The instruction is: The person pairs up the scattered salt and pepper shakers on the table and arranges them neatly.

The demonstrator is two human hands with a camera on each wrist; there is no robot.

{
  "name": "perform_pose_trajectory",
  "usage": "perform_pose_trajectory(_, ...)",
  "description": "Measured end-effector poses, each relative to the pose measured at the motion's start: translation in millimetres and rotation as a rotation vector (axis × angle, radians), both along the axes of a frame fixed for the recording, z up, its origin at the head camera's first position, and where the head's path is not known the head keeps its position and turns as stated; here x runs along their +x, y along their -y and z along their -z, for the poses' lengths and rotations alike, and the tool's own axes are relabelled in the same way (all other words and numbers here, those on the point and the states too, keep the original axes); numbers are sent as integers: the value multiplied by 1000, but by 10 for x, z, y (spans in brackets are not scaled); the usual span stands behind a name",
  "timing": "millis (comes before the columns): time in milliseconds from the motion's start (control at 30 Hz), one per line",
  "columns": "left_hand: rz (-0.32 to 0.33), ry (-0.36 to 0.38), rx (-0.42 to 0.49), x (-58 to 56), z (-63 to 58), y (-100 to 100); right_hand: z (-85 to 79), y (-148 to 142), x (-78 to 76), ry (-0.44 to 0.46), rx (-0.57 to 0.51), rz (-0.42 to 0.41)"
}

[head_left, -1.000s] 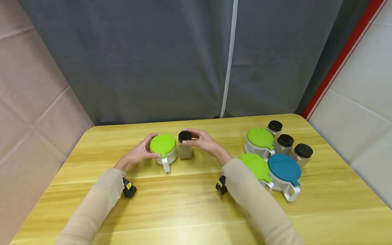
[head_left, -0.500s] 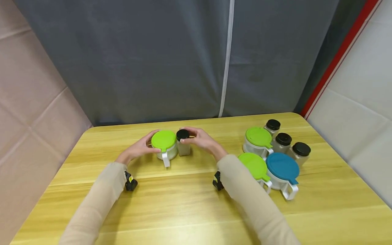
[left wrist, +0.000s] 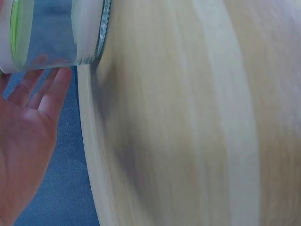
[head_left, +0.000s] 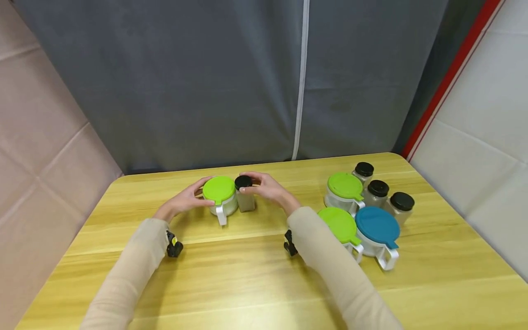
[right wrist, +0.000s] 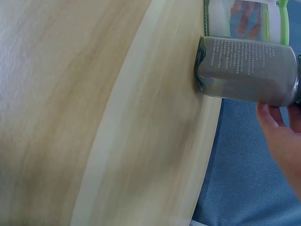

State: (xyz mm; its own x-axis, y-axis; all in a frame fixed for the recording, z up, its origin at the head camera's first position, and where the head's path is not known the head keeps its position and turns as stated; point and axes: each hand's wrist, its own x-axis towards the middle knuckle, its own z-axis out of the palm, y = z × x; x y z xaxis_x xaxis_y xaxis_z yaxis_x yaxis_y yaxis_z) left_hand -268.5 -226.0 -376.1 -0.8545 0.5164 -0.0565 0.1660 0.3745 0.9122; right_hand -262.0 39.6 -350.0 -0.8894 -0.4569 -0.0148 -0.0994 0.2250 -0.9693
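Observation:
In the head view my left hand holds a round glass seasoning jar with a green flip lid and a white handle, fingers behind it and thumb in front. Part of that glass jar shows in the left wrist view. Just to its right stands a black-capped spice jar, close against it. My right hand grips this spice jar near the cap, thumb in front. The right wrist view shows the spice jar with printed text and greyish contents, its base at the tabletop.
On the right of the wooden table stand two more green-lidded jars, a blue-lidded jar and three black-capped spice jars, grouped together. My right sleeve passes in front of the nearer green-lidded one. A grey curtain hangs behind.
The spice jar has moved left in my right hand, narrowing the gap to the green-lidded jar. My left hand has shifted that jar slightly away from me. The view has drifted a little.

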Motion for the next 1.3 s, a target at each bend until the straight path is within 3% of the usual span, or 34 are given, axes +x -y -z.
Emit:
perform_pose_trajectory(467,14,-8,-5,-26,1,35,-51,6,-25,-27,98,-7)
perform_pose_trajectory(700,-26,-26,-104,-26,-122,26,-313,-175,-6,-42,171,-69)
perform_pose_trajectory(767,-47,-55,-105,-21,-186,6,-311,-252,-69,-61,184,-61)
perform_pose_trajectory(967,-123,-245,-103,21,-420,-101,-551,-496,-96,-106,219,-26)
perform_pose_trajectory(1167,-202,-421,-24,285,-748,-381,-790,-692,-90,-92,260,5)
perform_pose_trajectory(1300,-269,-492,21,419,-882,-583,-936,-834,-83,-109,292,16)
